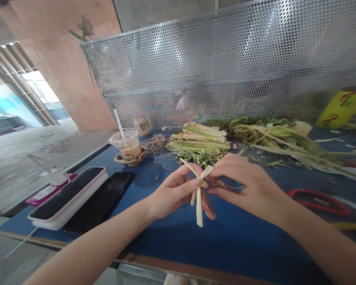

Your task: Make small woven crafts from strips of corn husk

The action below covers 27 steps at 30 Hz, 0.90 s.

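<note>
Head view of a blue worktop [225,245] with both hands raised just above it at centre. The left hand [173,192] and the right hand [249,186] meet on a small bundle of pale husk strips [199,198]. The left thumb and forefinger are closed in a pinch on the bundle's upper part, where two strip ends splay outward above the fingertips; the remaining fingers curl loosely beneath. The right hand is closed on the same bundle from the other side, its fingertips against a knot-like wrap of brownish twine at the bundle's waist; how firmly it grips cannot be told, as the knuckles hide the contact. The longest strip hangs straight down below both hands, clear of the worktop.

Behind the hands lie a stack of trimmed corn husks [198,140] and, to its right, a loose heap of green leaves and husk scraps [284,138]. A coil of twine [156,143] lies beside a lidded plastic cup [128,144] with a straw. At left, a white-edged device with a dark screen [68,196] rests partly on a black phone [102,204]. Red-handled scissors [317,200] lie right of the right wrist. A perforated metal screen [225,67] backs the worktop.
</note>
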Available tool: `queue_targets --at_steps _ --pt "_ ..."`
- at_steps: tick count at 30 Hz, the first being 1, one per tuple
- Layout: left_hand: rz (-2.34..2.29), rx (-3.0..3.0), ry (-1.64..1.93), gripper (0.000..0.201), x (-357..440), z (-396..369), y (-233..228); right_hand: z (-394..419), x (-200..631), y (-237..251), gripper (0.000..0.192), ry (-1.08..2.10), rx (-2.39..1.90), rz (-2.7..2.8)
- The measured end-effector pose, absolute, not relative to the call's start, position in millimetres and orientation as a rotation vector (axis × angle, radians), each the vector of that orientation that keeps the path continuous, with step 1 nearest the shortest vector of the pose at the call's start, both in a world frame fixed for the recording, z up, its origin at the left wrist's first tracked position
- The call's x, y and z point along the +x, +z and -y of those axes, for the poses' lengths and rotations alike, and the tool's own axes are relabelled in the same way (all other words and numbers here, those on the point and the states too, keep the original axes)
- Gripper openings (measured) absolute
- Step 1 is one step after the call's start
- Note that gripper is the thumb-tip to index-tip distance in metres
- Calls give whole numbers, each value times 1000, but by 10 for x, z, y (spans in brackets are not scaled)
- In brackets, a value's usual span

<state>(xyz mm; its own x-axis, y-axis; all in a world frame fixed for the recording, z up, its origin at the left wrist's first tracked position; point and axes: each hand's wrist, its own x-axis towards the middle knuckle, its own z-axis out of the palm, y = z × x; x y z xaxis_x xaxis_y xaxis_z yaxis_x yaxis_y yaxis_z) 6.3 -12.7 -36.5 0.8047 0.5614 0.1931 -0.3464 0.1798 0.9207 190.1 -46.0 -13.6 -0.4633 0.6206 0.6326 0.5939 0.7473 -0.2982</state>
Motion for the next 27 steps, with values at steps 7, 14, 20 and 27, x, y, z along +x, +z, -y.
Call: queue_targets --at_steps 7,14,20,27 --pt "-344 1672 650 22 -41 91 -263 460 1927 -150 12 -118 -854 2299" --pt "-819 1904 1025 35 -67 120 -257 504 1916 -148 19 -865 -882 2141" --pt "-776 1919 910 27 -8 167 -280 536 1861 -142 29 -1025 -821 2237" --pt "-820 2261 1226 17 44 167 -291 558 1855 -152 19 -1048 -722 2217"
